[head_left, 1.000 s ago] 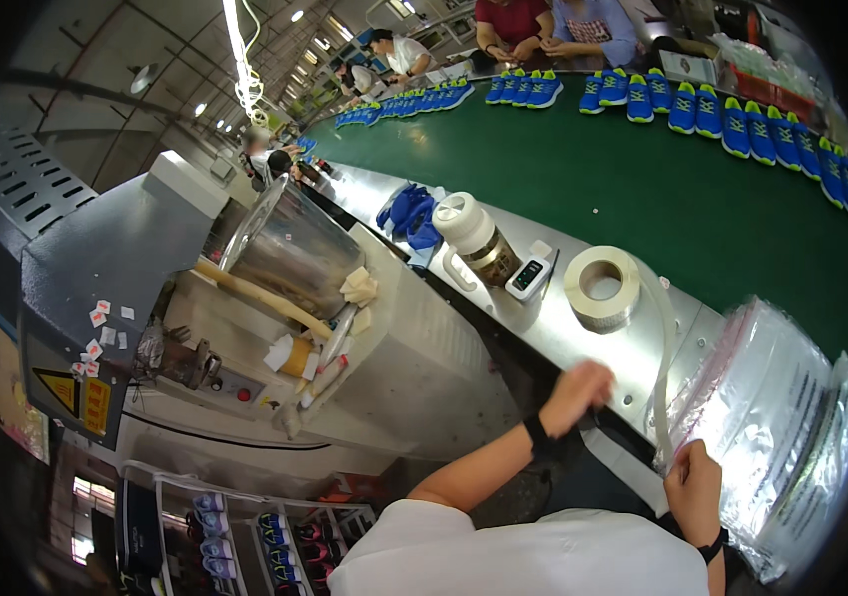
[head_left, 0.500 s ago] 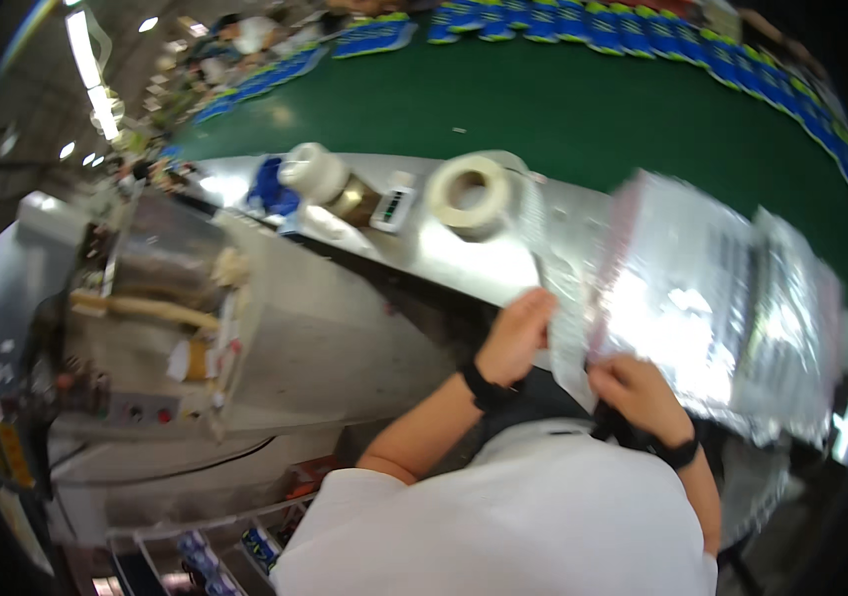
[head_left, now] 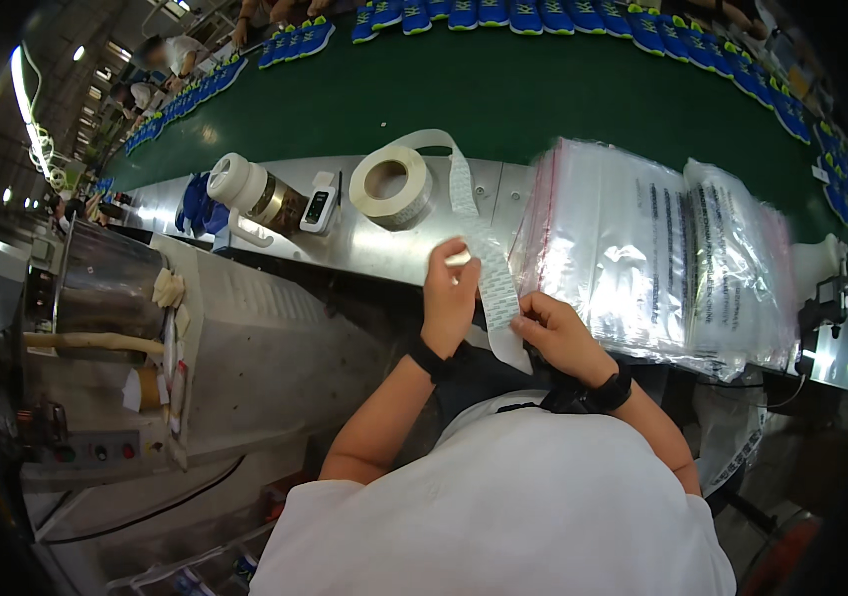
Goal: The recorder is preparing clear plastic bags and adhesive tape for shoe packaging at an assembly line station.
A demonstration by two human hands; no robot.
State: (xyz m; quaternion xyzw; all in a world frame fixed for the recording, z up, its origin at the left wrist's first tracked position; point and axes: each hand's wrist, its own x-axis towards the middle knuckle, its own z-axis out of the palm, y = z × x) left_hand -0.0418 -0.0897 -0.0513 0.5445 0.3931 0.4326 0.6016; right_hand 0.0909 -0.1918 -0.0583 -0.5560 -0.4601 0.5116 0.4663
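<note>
A roll of white labels (head_left: 409,204) lies on the metal edge of the table. From it a label strip (head_left: 496,288) loops over and runs down toward me, its tail hanging in front of my body. Between finger and thumb, my right hand (head_left: 565,343) pinches the edge of the strip near its lower end. My left hand (head_left: 450,303) is raised just left of the strip, fingers curled, with a small white label (head_left: 459,259) at the fingertips. Right of the strip lies a stack of clear plastic bags (head_left: 603,248) with pink edges and dark print.
A green conveyor belt (head_left: 345,104) carries blue shoes (head_left: 526,15) along its far side. Left of the roll are a white-capped bottle (head_left: 263,196), a small white device (head_left: 320,207) and blue cloth (head_left: 203,207). A grey machine (head_left: 255,338) stands at left. Other people work far left.
My view has turned, so the table things sit further left. My left hand has come off the strip with a small label at its fingertips; my right hand still pinches the strip.
</note>
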